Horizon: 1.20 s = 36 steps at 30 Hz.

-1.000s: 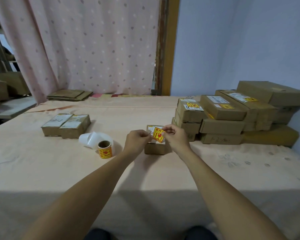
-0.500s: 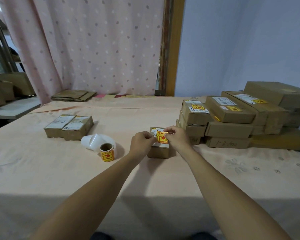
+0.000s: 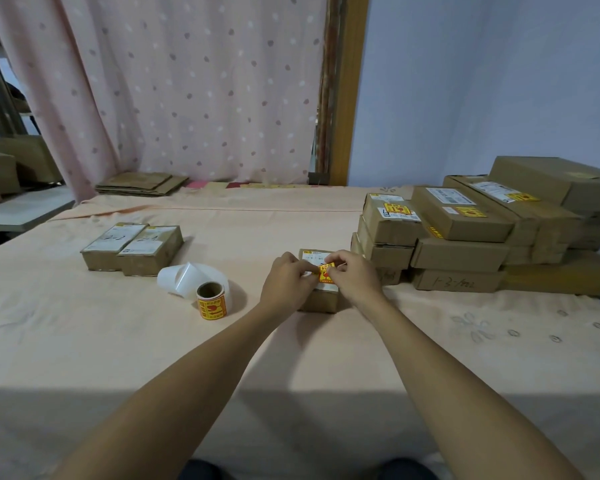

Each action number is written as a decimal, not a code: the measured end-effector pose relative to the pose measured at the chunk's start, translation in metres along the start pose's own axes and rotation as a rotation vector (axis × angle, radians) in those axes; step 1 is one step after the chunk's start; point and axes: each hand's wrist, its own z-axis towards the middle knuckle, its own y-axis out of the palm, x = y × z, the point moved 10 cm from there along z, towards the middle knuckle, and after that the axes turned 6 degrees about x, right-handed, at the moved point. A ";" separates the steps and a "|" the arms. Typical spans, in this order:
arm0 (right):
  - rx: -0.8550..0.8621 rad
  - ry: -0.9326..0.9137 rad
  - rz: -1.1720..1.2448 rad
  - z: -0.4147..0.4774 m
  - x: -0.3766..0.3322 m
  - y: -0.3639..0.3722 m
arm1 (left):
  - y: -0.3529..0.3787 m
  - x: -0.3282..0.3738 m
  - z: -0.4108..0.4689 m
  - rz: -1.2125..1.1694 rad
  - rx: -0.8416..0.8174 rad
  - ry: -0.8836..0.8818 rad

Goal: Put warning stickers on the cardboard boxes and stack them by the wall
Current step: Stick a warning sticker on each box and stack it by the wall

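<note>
A small cardboard box [image 3: 321, 300] with a white label sits in the middle of the peach-covered table. A yellow warning sticker [image 3: 326, 273] lies low over its top. My left hand [image 3: 286, 280] pinches the sticker's left edge and my right hand [image 3: 352, 277] pinches its right edge. Both hands hide much of the box top. A roll of yellow stickers [image 3: 211, 301] stands to the left with its white backing strip [image 3: 187, 280] curling behind. Stickered boxes [image 3: 461, 233] are stacked by the blue wall on the right.
Two small boxes [image 3: 132, 247] without yellow stickers lie side by side at the left. Flattened cardboard [image 3: 141, 183] rests at the back by the dotted curtain. More boxes stand on a side surface [image 3: 0, 174] at far left.
Both hands have lowered the sticker from above the small box down onto its top. The hands have come closer together over it.
</note>
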 end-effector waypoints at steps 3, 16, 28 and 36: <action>0.019 -0.051 -0.099 -0.001 0.002 0.003 | 0.002 -0.002 -0.001 0.029 -0.018 -0.004; 0.034 -0.006 -0.109 -0.032 0.014 -0.005 | 0.003 0.002 -0.006 0.113 -0.049 0.019; 0.003 0.203 0.139 -0.054 0.033 -0.003 | 0.003 -0.031 -0.025 -0.094 0.000 -0.375; 0.071 0.116 0.212 -0.055 0.016 -0.018 | -0.004 -0.018 -0.036 -0.435 0.071 -0.391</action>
